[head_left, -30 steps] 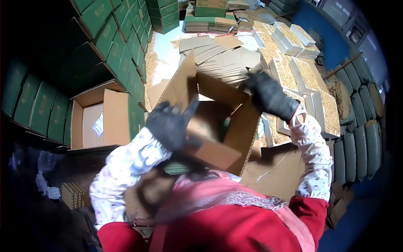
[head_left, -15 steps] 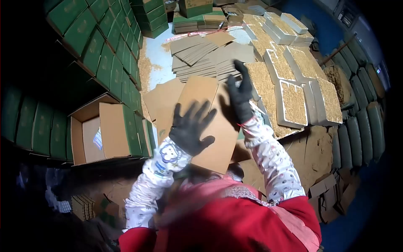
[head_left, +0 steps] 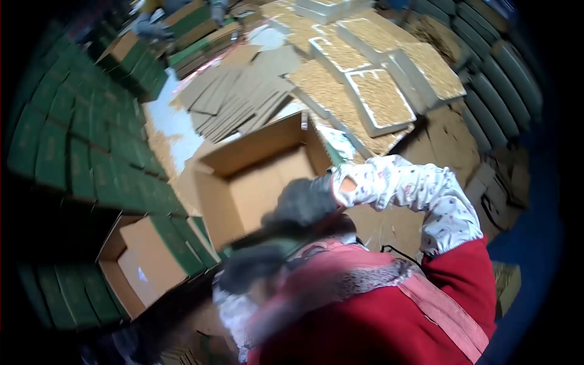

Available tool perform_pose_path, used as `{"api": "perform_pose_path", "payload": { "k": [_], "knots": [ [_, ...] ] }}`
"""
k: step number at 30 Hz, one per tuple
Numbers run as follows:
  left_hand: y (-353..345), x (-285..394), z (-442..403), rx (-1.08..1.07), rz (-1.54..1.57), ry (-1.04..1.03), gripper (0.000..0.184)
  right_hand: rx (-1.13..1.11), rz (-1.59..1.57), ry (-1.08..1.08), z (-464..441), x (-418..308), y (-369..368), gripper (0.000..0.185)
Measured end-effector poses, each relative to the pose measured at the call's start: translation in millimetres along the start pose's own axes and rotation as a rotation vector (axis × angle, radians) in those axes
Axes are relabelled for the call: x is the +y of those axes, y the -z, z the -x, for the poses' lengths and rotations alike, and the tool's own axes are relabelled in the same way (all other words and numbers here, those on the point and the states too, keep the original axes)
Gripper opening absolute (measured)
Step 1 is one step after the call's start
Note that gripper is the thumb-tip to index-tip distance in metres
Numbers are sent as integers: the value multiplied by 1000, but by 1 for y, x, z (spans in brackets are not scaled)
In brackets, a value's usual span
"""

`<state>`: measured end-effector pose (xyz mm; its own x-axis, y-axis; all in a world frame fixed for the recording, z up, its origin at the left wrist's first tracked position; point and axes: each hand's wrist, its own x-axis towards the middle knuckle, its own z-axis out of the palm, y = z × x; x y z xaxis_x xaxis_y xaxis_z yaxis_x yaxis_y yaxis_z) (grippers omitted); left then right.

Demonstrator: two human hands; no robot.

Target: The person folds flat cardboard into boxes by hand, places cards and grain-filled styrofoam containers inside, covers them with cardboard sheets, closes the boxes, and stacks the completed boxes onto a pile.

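Note:
In front of my body an open cardboard box (head_left: 267, 179) stands with its opening up, showing a bare brown inside and green on its outer edge. My right hand (head_left: 301, 204), in a dark glove, is at the near wall of this box, with its fingers curled over the edge. Closer to my body, just outside the near wall, my left hand (head_left: 252, 267) is smeared by motion. Its fingers cannot be made out, nor whether it touches the box.
Flat cardboard pieces (head_left: 225, 103) lie beyond the box. White trays of yellowish shredded material (head_left: 380, 100) stand at the right. Green boxes (head_left: 79, 140) are stacked at left, near another open box (head_left: 152, 261). A co-worker's gloved hand (head_left: 152, 27) shows at the back.
Both hands were spread over a flat brown cardboard face; now the box shows its open inside. My hands have moved down toward my body, and the view has turned.

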<state>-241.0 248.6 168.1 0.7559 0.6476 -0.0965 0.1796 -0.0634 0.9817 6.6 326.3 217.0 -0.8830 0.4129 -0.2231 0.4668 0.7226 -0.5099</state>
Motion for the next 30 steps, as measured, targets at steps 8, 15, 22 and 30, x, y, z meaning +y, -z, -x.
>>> {"api": "perform_pose_path", "payload": {
  "k": [8,15,22,30],
  "knots": [
    [71,-42,-54,784,-571,-23,39,1683,-985,-639,122,133,-86,40],
    [74,-37,-64,863,-542,-5,38,2022,-1290,-941,190,374,-204,53],
    [73,-27,-65,842,-569,78,37,1345,-343,-1082,214,281,-165,74],
    [84,-52,-77,814,-284,-18,41,1186,-404,-107,178,126,-28,64]
  ]
}}
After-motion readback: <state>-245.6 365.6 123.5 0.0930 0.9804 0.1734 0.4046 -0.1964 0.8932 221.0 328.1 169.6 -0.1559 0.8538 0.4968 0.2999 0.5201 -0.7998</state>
